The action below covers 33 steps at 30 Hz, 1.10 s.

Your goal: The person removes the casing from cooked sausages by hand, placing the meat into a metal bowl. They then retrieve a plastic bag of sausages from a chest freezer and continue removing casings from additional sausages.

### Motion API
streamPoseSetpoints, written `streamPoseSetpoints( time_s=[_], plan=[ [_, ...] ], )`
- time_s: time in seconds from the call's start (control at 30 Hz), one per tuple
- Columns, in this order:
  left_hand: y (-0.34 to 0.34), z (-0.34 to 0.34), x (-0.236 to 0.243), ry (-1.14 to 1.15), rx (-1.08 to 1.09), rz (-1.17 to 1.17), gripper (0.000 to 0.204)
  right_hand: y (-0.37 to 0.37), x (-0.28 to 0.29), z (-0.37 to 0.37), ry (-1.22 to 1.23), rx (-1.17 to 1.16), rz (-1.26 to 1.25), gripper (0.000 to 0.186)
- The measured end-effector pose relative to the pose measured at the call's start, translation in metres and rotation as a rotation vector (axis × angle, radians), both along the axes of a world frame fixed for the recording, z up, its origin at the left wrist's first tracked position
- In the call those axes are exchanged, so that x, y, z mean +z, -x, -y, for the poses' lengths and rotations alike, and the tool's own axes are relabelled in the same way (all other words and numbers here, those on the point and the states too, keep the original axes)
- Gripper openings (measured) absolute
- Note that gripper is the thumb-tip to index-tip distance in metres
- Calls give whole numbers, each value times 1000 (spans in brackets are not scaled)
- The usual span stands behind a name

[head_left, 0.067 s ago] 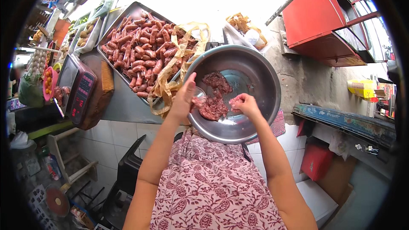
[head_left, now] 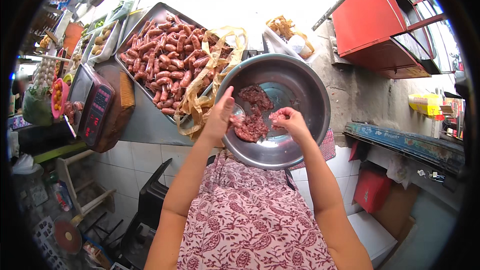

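A large metal bowl (head_left: 307, 82) sits in front of me, holding a loose mound of minced meat (head_left: 256, 97). Over the bowl's left side, my left hand (head_left: 220, 117) is closed around a small clear piece (head_left: 239, 112) with a round mouth, which looks like a funnel. Some pink meat shows at its mouth, and my fingers cover the rest. Inside the bowl, to the right of the mound, my right hand (head_left: 291, 122) pinches a bit of minced meat (head_left: 276, 116) between its fingertips.
Left of the bowl, a metal tray (head_left: 132, 77) is heaped with linked sausages (head_left: 167, 60). Pale strips of casing (head_left: 200, 102) drape over its right edge. A digital scale (head_left: 95, 112) stands further left. Behind the bowl is a white container (head_left: 285, 45); a red cabinet (head_left: 372, 20) rises at far right.
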<state>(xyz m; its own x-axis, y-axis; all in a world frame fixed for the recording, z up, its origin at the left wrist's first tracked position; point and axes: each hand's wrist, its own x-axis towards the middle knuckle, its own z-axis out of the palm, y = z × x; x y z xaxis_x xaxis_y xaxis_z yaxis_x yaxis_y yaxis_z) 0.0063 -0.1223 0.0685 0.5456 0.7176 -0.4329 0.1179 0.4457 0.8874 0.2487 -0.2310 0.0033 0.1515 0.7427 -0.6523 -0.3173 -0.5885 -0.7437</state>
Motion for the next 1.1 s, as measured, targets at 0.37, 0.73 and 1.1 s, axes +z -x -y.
streamPoseSetpoints(
  time_s=[0.37, 0.73, 1.1],
  plan=[
    [-59, 14, -38, -584, 304, -73, 79, 100, 104, -26, -792, 268, 890, 55],
    [-41, 10, 28, -678, -77, 70, 104, 13, 134, -43, -290, 278, -77, 30],
    [-55, 23, 14, -640, -209, -51, 93, 31, 122, -47, -169, 416, 313, 8]
  ],
)
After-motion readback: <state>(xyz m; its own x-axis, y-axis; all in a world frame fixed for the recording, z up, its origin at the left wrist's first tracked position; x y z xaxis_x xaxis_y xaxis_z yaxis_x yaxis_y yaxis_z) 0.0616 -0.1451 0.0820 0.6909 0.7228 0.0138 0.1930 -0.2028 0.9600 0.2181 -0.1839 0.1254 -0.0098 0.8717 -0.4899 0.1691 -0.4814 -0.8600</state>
